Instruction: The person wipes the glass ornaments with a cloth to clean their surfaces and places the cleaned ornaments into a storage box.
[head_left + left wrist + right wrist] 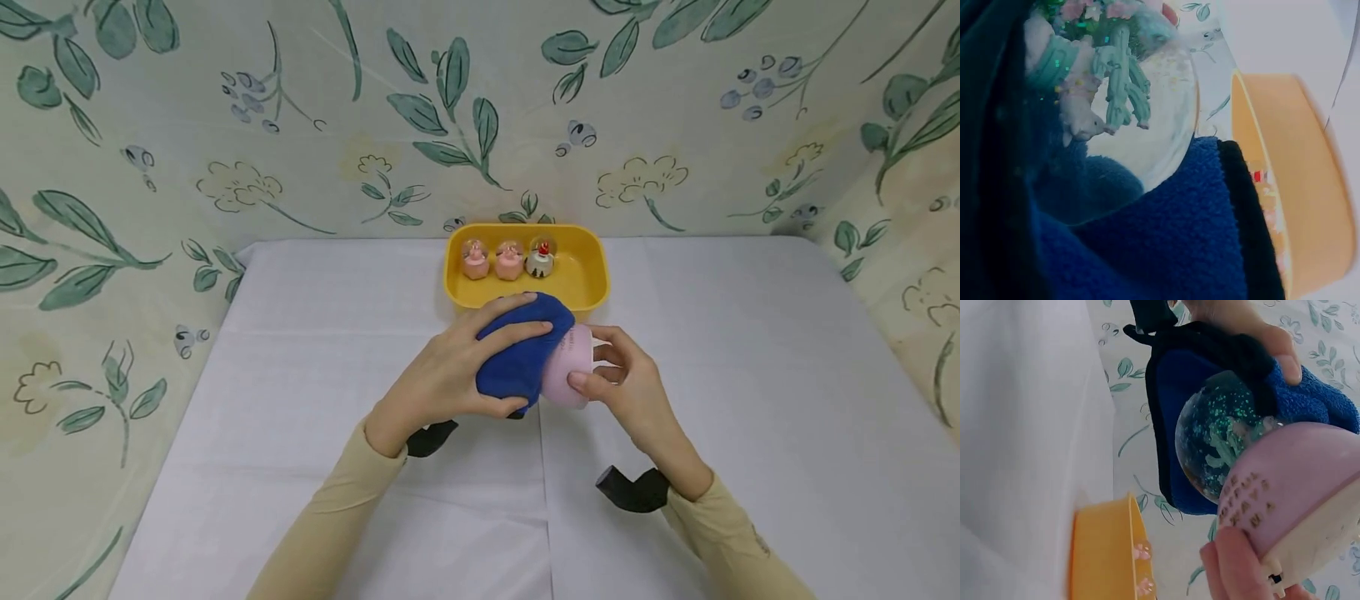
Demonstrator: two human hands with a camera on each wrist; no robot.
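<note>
A snow globe with a pink base (567, 369) is tipped on its side above the white-covered table. My right hand (633, 392) grips it by the base, thumb near the bottom rim. Over its glass dome, my left hand (442, 371) holds a blue cloth (517, 358) with fingers spread around it. Black edging borders the cloth (1163, 431) in the right wrist view. Glitter and a green cactus figure show inside the glass dome (1210, 437). Raised gold letters mark the pink base. In the left wrist view, small animal figures (1079, 119) sit beside the cactus.
Behind the hands, a yellow tray (588, 283) stands near the table's back edge. It holds two small pink globes (476, 262) and a white one with a red top (540, 260). A leaf-patterned cloth (300, 125) hangs at the back.
</note>
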